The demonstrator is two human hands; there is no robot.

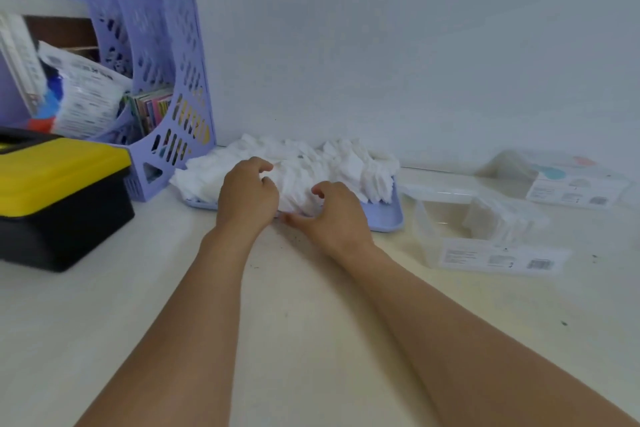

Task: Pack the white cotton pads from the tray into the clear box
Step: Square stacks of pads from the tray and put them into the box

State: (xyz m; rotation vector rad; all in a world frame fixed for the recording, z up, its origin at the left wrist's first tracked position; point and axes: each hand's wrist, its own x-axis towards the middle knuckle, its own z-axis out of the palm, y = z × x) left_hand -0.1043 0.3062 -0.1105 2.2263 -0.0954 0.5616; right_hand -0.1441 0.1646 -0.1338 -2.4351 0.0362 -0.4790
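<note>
Right now both hands dig into the white cotton pads [311, 163] heaped on the lilac tray [388, 218]: left hand [247, 191] w/ fingers curled round a clump, right hand [332, 215] pinching pads beside it. Clear box [460, 229] sits right of the grip, some pads inside.

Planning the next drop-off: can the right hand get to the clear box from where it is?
Probably yes. The right hand grips cotton pads at the tray, and the clear box stands open just to its right, with only bare table between them.
</note>
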